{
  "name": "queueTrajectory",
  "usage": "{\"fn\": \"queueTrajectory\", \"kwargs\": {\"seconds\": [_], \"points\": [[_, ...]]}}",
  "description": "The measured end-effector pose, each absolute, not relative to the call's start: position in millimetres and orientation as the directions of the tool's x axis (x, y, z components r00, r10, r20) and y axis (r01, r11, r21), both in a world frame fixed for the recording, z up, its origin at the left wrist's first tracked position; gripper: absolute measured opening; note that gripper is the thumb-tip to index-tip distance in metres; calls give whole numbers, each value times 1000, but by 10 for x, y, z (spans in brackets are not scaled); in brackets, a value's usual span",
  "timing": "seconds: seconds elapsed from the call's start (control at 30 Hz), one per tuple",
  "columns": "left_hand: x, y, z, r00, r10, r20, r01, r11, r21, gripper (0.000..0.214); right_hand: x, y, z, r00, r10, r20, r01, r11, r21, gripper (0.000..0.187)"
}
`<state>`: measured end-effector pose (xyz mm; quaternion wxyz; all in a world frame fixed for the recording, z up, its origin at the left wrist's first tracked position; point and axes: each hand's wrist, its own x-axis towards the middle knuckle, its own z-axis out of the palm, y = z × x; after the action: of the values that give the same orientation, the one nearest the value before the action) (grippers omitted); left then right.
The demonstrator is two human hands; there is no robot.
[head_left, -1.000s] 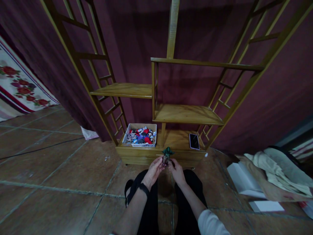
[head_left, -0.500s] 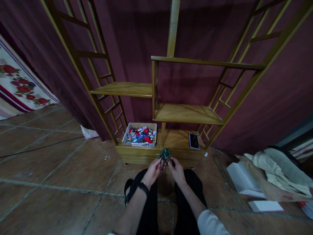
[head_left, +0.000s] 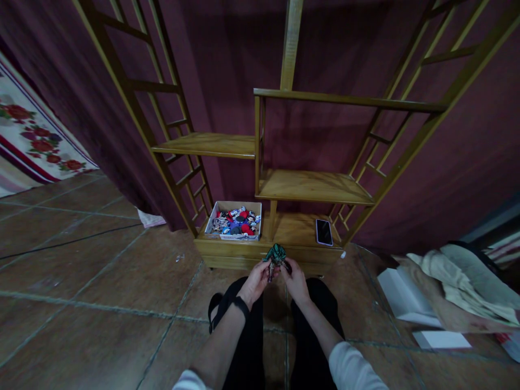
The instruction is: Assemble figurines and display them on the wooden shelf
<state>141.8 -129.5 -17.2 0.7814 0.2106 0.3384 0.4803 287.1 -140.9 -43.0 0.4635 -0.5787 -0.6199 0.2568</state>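
Note:
A small figurine with a green head (head_left: 277,254) is held between both hands, low in front of a wooden shelf unit (head_left: 312,187). My left hand (head_left: 255,281) pinches its left side, and my right hand (head_left: 296,279) grips it from the right. Both hands hover above my knees, just short of the shelf's bottom board. A white box full of several small colourful figures (head_left: 233,220) stands on that bottom board, to the left of my hands. A black phone (head_left: 324,232) lies flat on the same board to the right.
The shelf's two middle boards are bare. A dark red curtain hangs behind it. Tiled floor spreads left, with a flowered cloth (head_left: 32,135) at the far left. White boxes (head_left: 400,295) and a beige cloth heap (head_left: 463,284) lie on the floor at right.
The figurine has tipped over in my hands, from upright to leaning left with its green head lower. The camera has shifted slightly; hands stay in the same place.

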Motion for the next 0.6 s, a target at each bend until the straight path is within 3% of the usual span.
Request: {"fn": "queueTrajectory", "kwargs": {"seconds": [0.6], "points": [[1394,-1316,-183,296,922,-251,-622,385,682,33,2842,-1479,-235,107,965,239,407,177,-896,33]]}}
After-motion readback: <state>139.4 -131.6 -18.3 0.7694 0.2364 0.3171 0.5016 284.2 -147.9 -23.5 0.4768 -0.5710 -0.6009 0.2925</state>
